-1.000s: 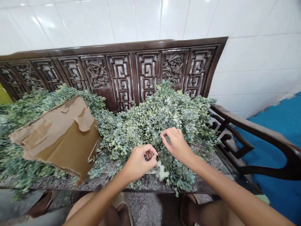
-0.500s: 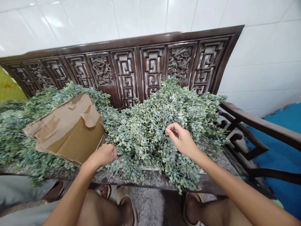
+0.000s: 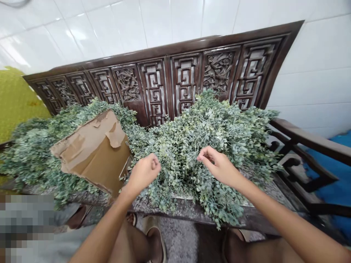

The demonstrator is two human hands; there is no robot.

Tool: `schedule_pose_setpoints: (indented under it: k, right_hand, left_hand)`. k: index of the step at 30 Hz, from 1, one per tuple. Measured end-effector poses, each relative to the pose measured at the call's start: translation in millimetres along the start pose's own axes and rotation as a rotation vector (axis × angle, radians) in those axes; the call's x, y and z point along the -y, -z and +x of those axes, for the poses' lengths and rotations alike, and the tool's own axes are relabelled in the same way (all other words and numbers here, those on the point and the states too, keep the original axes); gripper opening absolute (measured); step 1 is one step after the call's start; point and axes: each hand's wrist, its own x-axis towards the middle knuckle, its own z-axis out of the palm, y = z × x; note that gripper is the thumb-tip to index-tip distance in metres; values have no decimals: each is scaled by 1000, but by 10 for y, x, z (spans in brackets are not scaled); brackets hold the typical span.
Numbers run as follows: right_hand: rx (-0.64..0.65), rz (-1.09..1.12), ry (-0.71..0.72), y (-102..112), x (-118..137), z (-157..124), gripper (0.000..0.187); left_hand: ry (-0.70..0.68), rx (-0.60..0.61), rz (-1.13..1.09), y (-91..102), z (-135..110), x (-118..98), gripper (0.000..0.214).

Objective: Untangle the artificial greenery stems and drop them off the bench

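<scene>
A large heap of artificial greenery (image 3: 178,153), with small pale green leaves and thin stems, covers the bench seat in front of me. My left hand (image 3: 145,171) is curled closed over the near middle of the heap; whatever it grips, if anything, is hidden. To its right, my right hand (image 3: 216,164) pinches thumb and fingertips together above the leaves. Anything between those fingertips is too small to make out. A torn piece of brown cardboard (image 3: 101,157) leans on the greenery left of my left hand, with a thin metal wire frame (image 3: 125,168) by its right edge.
Behind the heap rises the carved dark wooden bench back (image 3: 168,84), against a white tiled wall (image 3: 186,18). A wooden armrest (image 3: 315,140) stands at the right, with blue material (image 3: 340,146) beyond it. Another person's leg (image 3: 65,241) is at lower left. Yellow material (image 3: 19,98) shows far left.
My left hand has moved right and slightly up, closer to my right hand. The right hand keeps its pinch over the leaves. The whole view has shifted a little.
</scene>
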Motion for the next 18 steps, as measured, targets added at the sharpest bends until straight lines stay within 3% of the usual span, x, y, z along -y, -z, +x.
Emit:
schedule_pose_setpoints:
  k: [3, 6, 11, 15, 18]
  right_hand:
    - [46, 98, -11, 2, -5, -5, 13]
    - [97, 170, -8, 6, 24, -19, 13]
    - [125, 190, 20, 38, 109, -66, 15]
    - [91, 204, -2, 64, 109, -97, 16]
    - [57, 192, -35, 60, 49, -101, 13]
  left_hand:
    - [-270, -93, -257, -162, -39, -451, 10]
    - [-373, -134, -343, -336, 34, -725, 27]
    - [-382, -74, -408, -567, 302, -780, 20]
    - [-356, -26, -554, -592, 405, -759, 4]
    - [-354, 33, -629, -578, 402, -762, 5]
